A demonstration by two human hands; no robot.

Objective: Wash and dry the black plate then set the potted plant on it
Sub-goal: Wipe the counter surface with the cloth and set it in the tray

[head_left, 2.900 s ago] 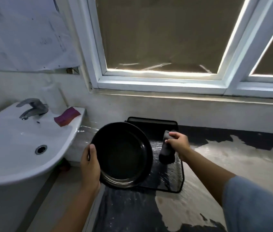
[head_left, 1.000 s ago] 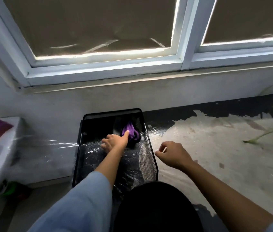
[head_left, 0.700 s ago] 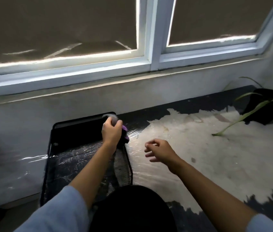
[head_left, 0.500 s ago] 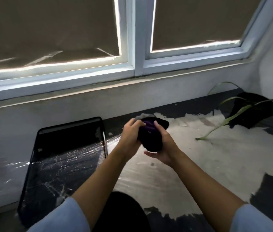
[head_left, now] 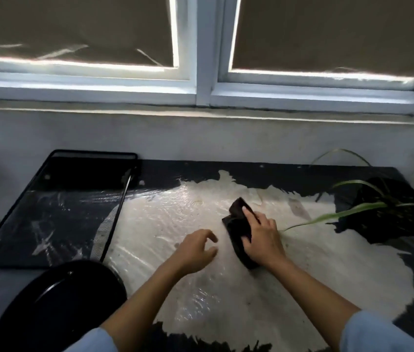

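The black plate lies at the near left of the counter, partly under my left forearm. My right hand presses a dark cloth flat on the pale middle of the counter, fingers over it. My left hand hovers just left of the cloth, fingers apart and curled, holding nothing. The potted plant sits at the far right in a black pot, one long green leaf reaching toward my right hand.
A black mesh tray lined with shiny plastic film stands at the left, against the wall. The counter is pale with dark patches and covered in film. A white-framed window runs above the wall.
I took a dark cloth out of the mesh tray with my left hand, passed it to both hands, and now my right hand holds it down on the counter. The view swung right.
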